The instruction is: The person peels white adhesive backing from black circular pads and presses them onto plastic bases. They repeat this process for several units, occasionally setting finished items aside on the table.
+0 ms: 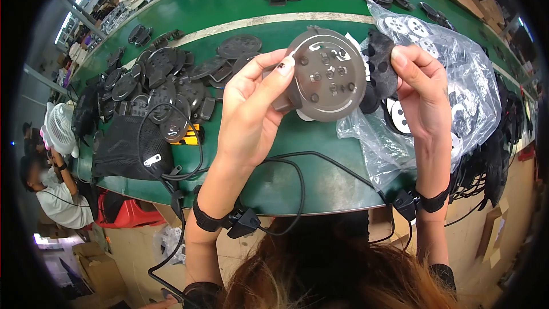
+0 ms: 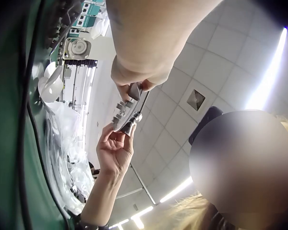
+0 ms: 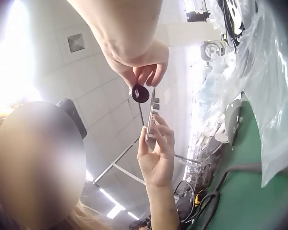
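Observation:
In the head view the left hand [image 1: 251, 103] grips a round translucent grey disc [image 1: 329, 83] by its left edge, thumb on the near face; small round and square features show across it. The right hand [image 1: 420, 88] pinches a dark, lobed flat piece [image 1: 382, 66] between thumb and fingers, just right of the disc. The left wrist view shows the disc [image 2: 125, 115] edge-on, with the right hand [image 2: 115, 151] at its lower end. From the right wrist, the disc [image 3: 151, 117] stands upright in the left hand [image 3: 158, 158], and the dark piece [image 3: 140, 94] hangs from the right fingers.
A pile of grey discs and parts [image 1: 163, 80] lies on the green table [image 1: 251, 186] at the left, beside a black mesh pouch [image 1: 128, 146]. A clear plastic bag [image 1: 474, 80] with white discs lies at the right. Black cables [image 1: 297, 157] run from both wrists.

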`<state>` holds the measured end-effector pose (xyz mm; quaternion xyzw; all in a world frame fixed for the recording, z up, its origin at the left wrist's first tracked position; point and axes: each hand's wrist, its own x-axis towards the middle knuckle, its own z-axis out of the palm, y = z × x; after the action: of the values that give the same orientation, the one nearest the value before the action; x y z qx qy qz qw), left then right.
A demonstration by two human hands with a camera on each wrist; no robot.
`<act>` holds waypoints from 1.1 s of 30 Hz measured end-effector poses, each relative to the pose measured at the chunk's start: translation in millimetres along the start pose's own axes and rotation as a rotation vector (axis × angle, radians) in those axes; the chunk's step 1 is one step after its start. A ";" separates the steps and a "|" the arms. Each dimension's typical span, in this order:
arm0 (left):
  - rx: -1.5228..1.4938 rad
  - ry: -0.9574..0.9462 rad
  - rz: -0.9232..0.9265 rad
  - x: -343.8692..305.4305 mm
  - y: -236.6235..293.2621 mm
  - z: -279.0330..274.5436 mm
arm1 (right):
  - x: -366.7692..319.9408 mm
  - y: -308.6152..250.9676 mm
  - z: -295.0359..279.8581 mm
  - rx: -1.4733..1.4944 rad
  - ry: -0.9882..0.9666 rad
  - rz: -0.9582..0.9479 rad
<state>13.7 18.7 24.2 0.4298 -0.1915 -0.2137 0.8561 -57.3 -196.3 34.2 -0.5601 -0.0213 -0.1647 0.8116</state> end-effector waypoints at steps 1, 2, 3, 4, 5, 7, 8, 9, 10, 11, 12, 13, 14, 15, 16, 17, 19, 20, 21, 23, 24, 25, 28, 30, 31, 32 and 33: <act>-0.024 -0.019 -0.009 -0.8 -0.8 0.5 | -0.9 -0.7 2.1 -0.002 -0.001 0.004; -0.027 -0.016 -0.010 -1.5 -1.7 0.7 | -1.4 -0.5 6.1 -0.027 -0.010 -0.014; -0.017 -0.026 0.012 -2.1 -2.6 1.0 | -1.7 -0.6 8.4 -0.050 -0.019 -0.031; -0.007 -0.037 0.033 -2.6 -3.1 1.5 | -1.8 -1.1 8.5 -0.051 -0.018 -0.029; -0.008 -0.036 0.031 -3.4 -2.7 3.0 | -2.0 -1.6 8.4 -0.047 -0.035 -0.032; 0.022 -0.029 0.062 -4.9 -1.3 6.7 | -3.0 -2.8 10.1 -0.044 -0.052 -0.033; 0.021 -0.029 0.061 -4.9 -2.0 7.4 | -3.9 -3.4 12.3 -0.040 -0.041 -0.036; 0.021 -0.022 0.069 -4.8 -2.6 8.0 | -4.6 -3.7 13.7 -0.035 -0.031 -0.040; 0.021 -0.016 0.077 -4.8 -3.0 8.3 | -5.1 -3.9 13.9 -0.036 -0.031 -0.040; 0.021 -0.015 0.077 -4.9 -3.1 8.3 | -5.5 -4.0 14.0 -0.051 -0.025 -0.041; 0.018 -0.023 0.078 -5.1 -3.1 8.2 | -5.7 -4.0 14.1 -0.067 -0.018 -0.042; 0.015 -0.030 0.080 -5.3 -3.0 8.1 | -5.5 -3.9 14.1 -0.067 -0.018 -0.041; 0.015 -0.030 0.080 -6.0 -2.4 8.7 | -5.2 -3.7 14.0 -0.082 -0.022 -0.050; 0.011 -0.037 0.076 -7.1 -1.3 9.7 | -5.1 -3.5 13.9 -0.098 -0.026 -0.058; 0.008 -0.044 0.072 -7.7 -1.0 10.3 | -5.3 -3.3 14.8 -0.098 -0.026 -0.057; 0.007 -0.044 0.071 -7.8 -2.1 10.2 | -5.8 -3.1 16.8 -0.123 -0.026 -0.058; 0.009 -0.043 0.083 -7.9 -5.4 9.6 | -7.0 -3.0 19.8 -0.148 -0.026 -0.057; 0.009 -0.043 0.082 -7.8 -6.4 8.9 | -7.6 -3.1 20.9 -0.180 -0.024 -0.055; 0.062 -0.044 0.099 -7.6 -7.2 8.1 | -8.1 -3.1 21.8 -0.211 -0.022 -0.053; 0.115 -0.045 0.114 -7.6 -8.1 8.0 | -8.7 -2.8 23.2 -0.209 -0.015 -0.055; 0.131 -0.054 0.123 -7.6 -8.1 8.7 | -8.8 -2.7 23.4 -0.208 -0.008 -0.058; 0.147 -0.063 0.133 -7.6 -8.3 9.1 | -8.9 -2.4 23.2 -0.208 -0.007 -0.057; 0.188 -0.079 0.162 -6.8 -9.8 8.5 | -9.0 -1.9 23.2 -0.259 -0.011 -0.076; 0.155 -0.092 0.170 -6.7 -11.0 9.2 | -9.9 -2.1 24.6 -0.292 -0.001 -0.090; 0.122 -0.106 0.179 -6.7 -11.5 9.6 | -10.2 -1.7 25.4 -0.292 -0.004 -0.088; 0.121 -0.103 0.181 -6.8 -11.9 9.6 | -10.3 -1.1 26.2 -0.306 0.002 -0.101; 0.129 -0.109 0.187 -7.1 -12.3 9.4 | -10.5 -0.8 26.9 -0.320 0.008 -0.115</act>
<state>0.5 9.6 18.4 0.4521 -0.2905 -0.1434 0.8311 -63.4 -169.4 42.6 -0.6794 -0.0235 -0.2144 0.7013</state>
